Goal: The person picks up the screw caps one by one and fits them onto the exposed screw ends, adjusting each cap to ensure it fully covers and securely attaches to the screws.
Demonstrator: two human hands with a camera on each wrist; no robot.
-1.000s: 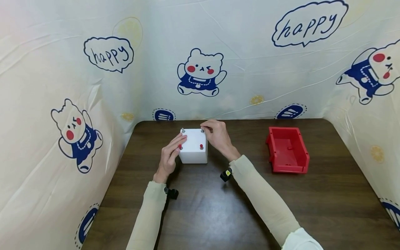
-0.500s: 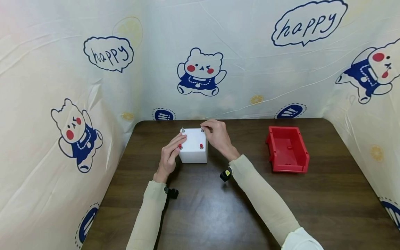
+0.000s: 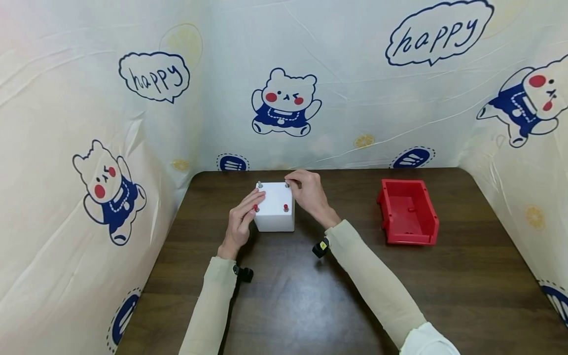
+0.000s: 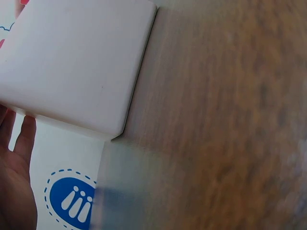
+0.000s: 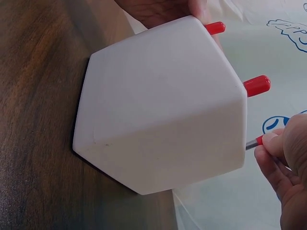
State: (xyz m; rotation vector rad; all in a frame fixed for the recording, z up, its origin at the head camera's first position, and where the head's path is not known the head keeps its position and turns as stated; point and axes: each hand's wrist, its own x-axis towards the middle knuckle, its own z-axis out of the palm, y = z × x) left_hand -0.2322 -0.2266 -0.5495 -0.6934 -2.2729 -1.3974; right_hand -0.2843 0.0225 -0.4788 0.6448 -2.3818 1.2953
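A white box (image 3: 273, 223) stands on the table, with toggle switches on its top. Red caps show on the front right switch (image 3: 286, 207) and the front left switch (image 3: 255, 208); the back left switch (image 3: 260, 185) looks grey. My left hand (image 3: 238, 224) lies along the box's left side, its extended fingers resting over the top edge. At the back right corner, my right hand (image 3: 309, 195) pinches a red-capped toggle switch (image 5: 259, 140) between thumb and index finger; its metal stem shows in the right wrist view. The box hides part of the left hand in the left wrist view.
A red plastic bin (image 3: 409, 212) sits on the brown table (image 3: 306, 301), right of the box. Behind the table's back edge hangs a pale curtain (image 3: 346, 113) printed with bears. Each wrist wears a small black camera (image 3: 321, 248).
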